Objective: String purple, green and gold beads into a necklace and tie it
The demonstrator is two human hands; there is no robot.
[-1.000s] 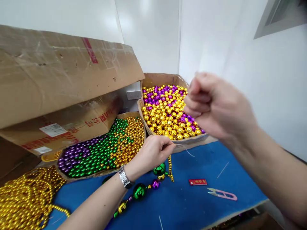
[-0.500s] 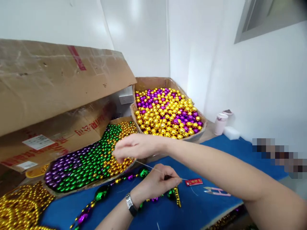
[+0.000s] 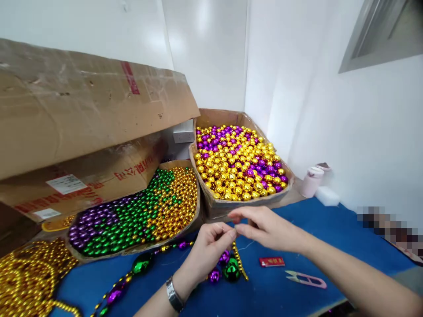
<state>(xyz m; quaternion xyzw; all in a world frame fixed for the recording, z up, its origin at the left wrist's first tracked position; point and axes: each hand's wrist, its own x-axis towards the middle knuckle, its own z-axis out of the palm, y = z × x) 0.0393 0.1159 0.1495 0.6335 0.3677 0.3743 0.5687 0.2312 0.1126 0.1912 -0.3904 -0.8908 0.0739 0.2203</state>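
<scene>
Above the blue table cover, my left hand (image 3: 211,246), with a metal-banded watch on its wrist, pinches a thin pale thread between thumb and forefinger. My right hand (image 3: 266,225) meets it fingertip to fingertip, fingers bent around the thread; the exact grip is hard to see. Beneath them lies a bead garland, with a large green bead (image 3: 231,269), a purple bead (image 3: 214,275) and a short strand of small gold beads (image 3: 240,260). Its other part, with a green oval bead (image 3: 141,263), runs to the lower left, partly hidden by my left hand.
Pink-handled thread snips (image 3: 306,279) and a red packet (image 3: 271,262) lie to the right. Behind stand a box of gold and purple balls (image 3: 218,203) and a carton of smaller beads (image 3: 199,204). Gold bead strands (image 3: 26,277) pile up at left; a pink cup (image 3: 311,182) stands behind.
My right hand has come down and right, from above the bead carton to my left hand's fingertips. My left hand has shifted slightly. The view has turned a little left.
</scene>
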